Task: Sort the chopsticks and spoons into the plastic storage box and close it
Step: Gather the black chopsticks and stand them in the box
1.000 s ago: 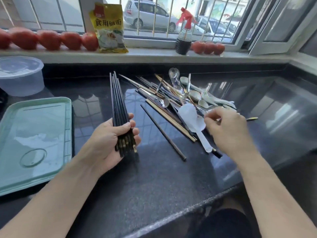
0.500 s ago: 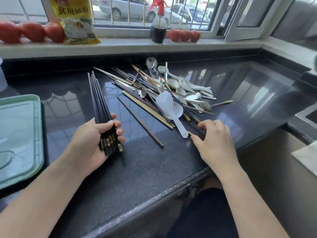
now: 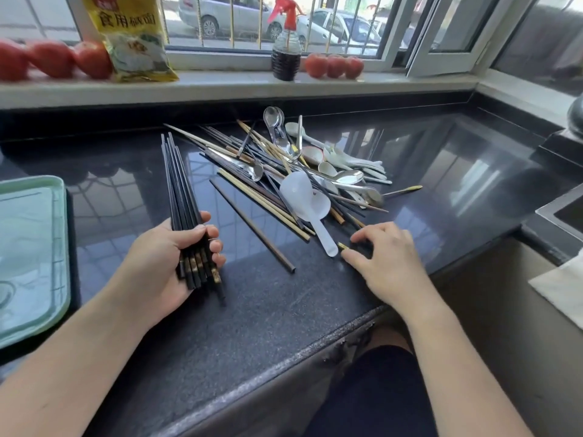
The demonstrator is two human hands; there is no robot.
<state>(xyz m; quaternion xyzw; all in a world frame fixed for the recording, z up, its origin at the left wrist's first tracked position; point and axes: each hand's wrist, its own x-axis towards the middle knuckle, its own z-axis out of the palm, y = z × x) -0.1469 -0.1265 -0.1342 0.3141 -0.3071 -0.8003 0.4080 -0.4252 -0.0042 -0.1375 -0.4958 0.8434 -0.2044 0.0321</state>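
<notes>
Two hands work at the dark counter [image 3: 284,310]. A second ago the right hand [image 3: 386,263] hovered over the pile of chopsticks and spoons [image 3: 299,171]; it has since come down to the near edge of the pile, where thumb and forefinger pinch the gold-tipped end of a black chopstick [image 3: 342,246] lying beside the white plastic spoon [image 3: 304,197]. The left hand [image 3: 167,260] still grips the bundle of black chopsticks [image 3: 179,197], fingers curled round it, as before. The view has swung right, so the green tray [image 3: 31,257] is cut off and the clear tub is gone from sight. The yellow packet [image 3: 132,36] on the sill reads 食用碱面.
</notes>
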